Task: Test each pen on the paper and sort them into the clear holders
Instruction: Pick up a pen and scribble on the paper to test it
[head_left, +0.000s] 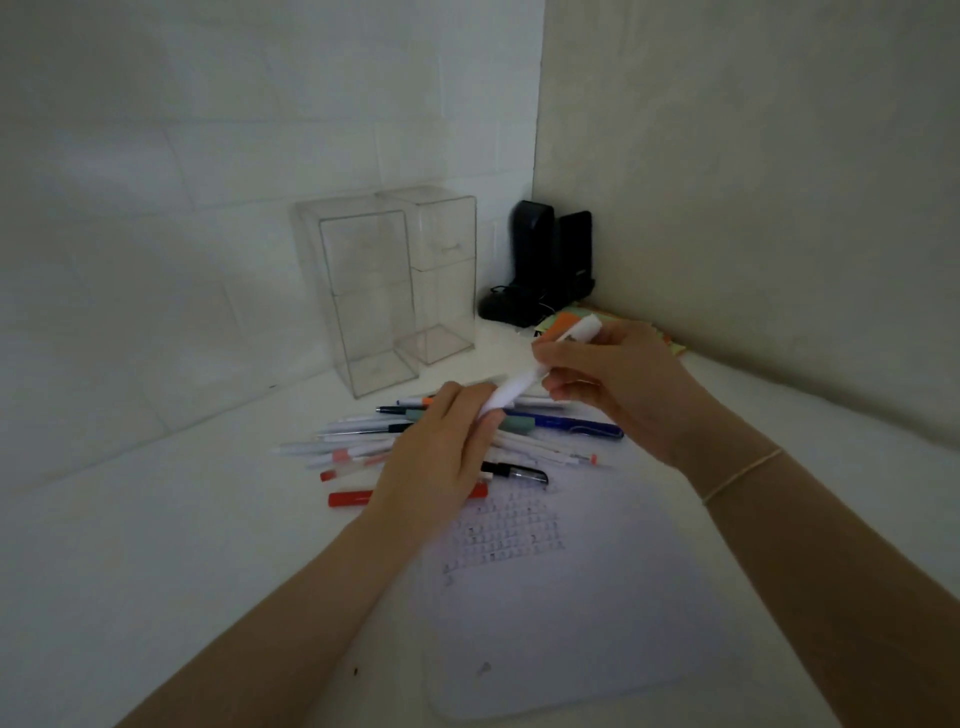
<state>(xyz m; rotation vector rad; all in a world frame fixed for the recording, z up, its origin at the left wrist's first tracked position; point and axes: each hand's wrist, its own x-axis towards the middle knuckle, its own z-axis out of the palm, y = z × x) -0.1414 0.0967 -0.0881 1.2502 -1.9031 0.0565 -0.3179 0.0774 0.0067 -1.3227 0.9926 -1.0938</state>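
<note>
Both hands hold one thick white marker-style pen (519, 382) in the air above the pile. The left hand (441, 457) curls round its lower end, and the right hand (618, 379) pinches its upper part between fingers and thumb, as if pulling off or pressing on a cap; which of the two I cannot tell.

The two tall clear plastic holders (384, 286) stand side by side toward the back of the white surface (156, 545), near the corner of the walls, and both look empty. The loose heap of mixed pens (363, 447), white, red, blue and black, lies in front of them, at the far edge of the white sheet of paper (571, 597), which lies toward the near edge.

The paper carries several rows of small marks, so testing is under way. Sorting appears not to have begun: nearly the whole pile is left to test and place.
</note>
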